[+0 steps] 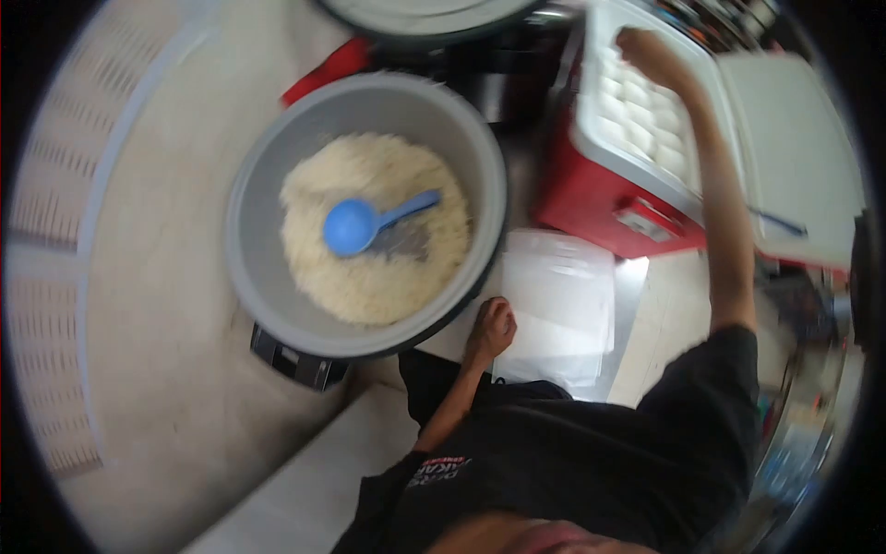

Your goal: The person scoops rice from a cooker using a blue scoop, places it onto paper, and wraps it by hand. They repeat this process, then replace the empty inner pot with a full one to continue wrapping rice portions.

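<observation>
My left hand (496, 325) is closed in a loose fist with nothing visible in it, beside a stack of clear plastic sheets or bags (558, 309). It is just below the rim of a large grey pot (263, 286) of cooked rice (332, 286). A blue scoop (352, 227) lies on the rice, its handle to the right. My right arm reaches over a red and white cooler (577, 198), where white rounded packets (637, 120) sit in rows. My right hand (646, 55) is over the cooler's far end; blur hides its fingers and whatever they may hold.
A second round vessel (425, 14) stands beyond the pot, with a red cloth-like thing (328, 72) between them. The cooler's white lid (784, 138) is folded back to the right. Vented white panels (55, 342) line the left side.
</observation>
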`<state>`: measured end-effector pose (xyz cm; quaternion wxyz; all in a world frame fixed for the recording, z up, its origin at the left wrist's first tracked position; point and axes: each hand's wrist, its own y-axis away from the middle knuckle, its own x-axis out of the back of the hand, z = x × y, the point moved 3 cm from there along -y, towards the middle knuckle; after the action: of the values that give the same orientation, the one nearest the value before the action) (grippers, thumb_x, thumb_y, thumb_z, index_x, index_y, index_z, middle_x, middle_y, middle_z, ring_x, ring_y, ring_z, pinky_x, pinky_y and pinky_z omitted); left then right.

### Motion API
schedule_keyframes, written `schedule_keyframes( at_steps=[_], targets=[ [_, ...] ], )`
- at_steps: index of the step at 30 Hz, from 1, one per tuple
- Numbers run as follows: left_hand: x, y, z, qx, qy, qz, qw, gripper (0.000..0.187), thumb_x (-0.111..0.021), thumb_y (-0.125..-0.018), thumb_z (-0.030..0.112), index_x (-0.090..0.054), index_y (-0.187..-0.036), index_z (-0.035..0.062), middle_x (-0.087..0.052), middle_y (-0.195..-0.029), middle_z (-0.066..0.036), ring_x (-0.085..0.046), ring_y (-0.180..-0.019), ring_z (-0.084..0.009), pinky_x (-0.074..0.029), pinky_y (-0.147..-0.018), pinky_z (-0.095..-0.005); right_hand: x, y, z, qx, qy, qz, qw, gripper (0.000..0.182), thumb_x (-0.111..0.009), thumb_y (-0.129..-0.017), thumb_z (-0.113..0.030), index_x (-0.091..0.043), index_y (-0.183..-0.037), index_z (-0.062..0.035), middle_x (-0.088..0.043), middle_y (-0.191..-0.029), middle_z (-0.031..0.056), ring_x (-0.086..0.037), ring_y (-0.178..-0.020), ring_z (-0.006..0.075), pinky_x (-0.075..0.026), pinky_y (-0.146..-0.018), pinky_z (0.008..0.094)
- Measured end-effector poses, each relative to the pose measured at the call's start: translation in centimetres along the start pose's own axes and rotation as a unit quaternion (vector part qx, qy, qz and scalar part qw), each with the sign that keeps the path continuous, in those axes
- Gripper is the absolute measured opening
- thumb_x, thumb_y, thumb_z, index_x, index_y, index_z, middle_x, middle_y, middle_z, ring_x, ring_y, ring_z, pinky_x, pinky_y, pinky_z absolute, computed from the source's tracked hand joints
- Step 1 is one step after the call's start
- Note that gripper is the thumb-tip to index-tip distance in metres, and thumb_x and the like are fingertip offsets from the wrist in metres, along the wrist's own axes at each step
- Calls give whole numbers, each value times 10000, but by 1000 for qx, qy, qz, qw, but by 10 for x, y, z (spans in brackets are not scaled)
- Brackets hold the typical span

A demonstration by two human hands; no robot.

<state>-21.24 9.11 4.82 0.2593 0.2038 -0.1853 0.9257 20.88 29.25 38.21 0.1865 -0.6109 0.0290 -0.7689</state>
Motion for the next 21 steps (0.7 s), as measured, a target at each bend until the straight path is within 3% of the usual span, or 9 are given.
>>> schedule_keyframes(
  at_steps=[2, 4, 6, 9, 10, 13, 17, 19, 21],
  targets=[
    [-2, 1, 1, -58, -27, -20, 998, 136, -582, -798, 46, -510, -906, 7, -531, -978, -163, -557, -867, -341, -472, -740, -421, 93, -29, -114, -151, -218, 52, 963, 145, -519, -895, -115, -614, -895, -7, -607, -732, 149, -584, -692, 292, -458, -668, 384],
    [2, 4, 3, -17, 2, -16, 1000, 143, -604, -783, 47, -517, -892, 18, -545, -976, -156, -551, -905, -335, -464, -777, -414, 112, -53, -211, -52, -378, 56, 923, 130, -539, -880, -123, -603, -891, -10, -587, -706, 128, -551, -658, 265, -449, -654, 366],
    [7, 3, 7, 10, 35, -24, 999, 152, -626, -767, 48, -525, -879, 29, -558, -973, -149, -545, -944, -330, -456, -814, -406, 91, -76, -289, 160, -378, -41, 911, 137, -540, -867, -124, -617, -891, -13, -621, -745, 134, -583, -685, 283, -458, -668, 380],
    [25, 12, 16, -28, 21, 70, 997, 142, -634, -747, 23, -538, -849, 40, -595, -911, -109, -593, -802, -298, -481, -731, -384, 22, -99, -381, 289, -185, -274, 898, 184, -582, -819, -143, -648, -916, -1, -658, -849, 164, -637, -782, 315, -494, -696, 404],
    [32, 16, 22, -24, 19, 74, 997, 142, -634, -747, 23, -538, -849, 40, -595, -911, -109, -593, -802, -298, -481, -731, -384, -6, -103, -398, 304, -97, -343, 884, 210, -607, -795, -153, -659, -926, 3, -665, -885, 172, -647, -819, 324, -506, -708, 411],
    [83, 36, 58, -51, -31, 210, 976, 98, -633, -743, 20, -557, -799, 45, -591, -742, -57, -577, -622, -231, -483, -584, -328, -62, -111, -420, 357, -13, -387, 850, 277, -670, -743, -183, -668, -932, 19, -666, -879, 183, -651, -814, 330, -520, -704, 404],
    [180, 51, 134, -138, -139, 454, 869, 148, -613, -794, 151, -544, -818, 23, -566, -769, -99, -546, -645, -223, -452, -574, -308, -72, -116, -428, 329, -62, -365, 869, 303, -705, -702, -193, -678, -916, 19, -669, -863, 185, -655, -792, 328, -520, -694, 398],
    [226, 42, 145, -227, -163, 547, 789, 202, -591, -824, 194, -519, -872, 11, -538, -965, -163, -544, -795, -237, -439, -654, -322, -59, -113, -422, 277, -83, -387, 876, 295, -703, -697, -190, -678, -904, 19, -670, -844, 180, -661, -779, 315, -519, -688, 392],
    [270, 30, 145, -168, -286, 544, 770, 292, -610, -820, 196, -498, -994, -10, -453, -1189, -201, -504, -1024, -279, -421, -835, -363, -51, -114, -416, 263, -141, -355, 886, 322, -704, -704, -196, -667, -945, 14, -673, -846, 175, -664, -778, 307, -520, -691, 391]
  ],
)
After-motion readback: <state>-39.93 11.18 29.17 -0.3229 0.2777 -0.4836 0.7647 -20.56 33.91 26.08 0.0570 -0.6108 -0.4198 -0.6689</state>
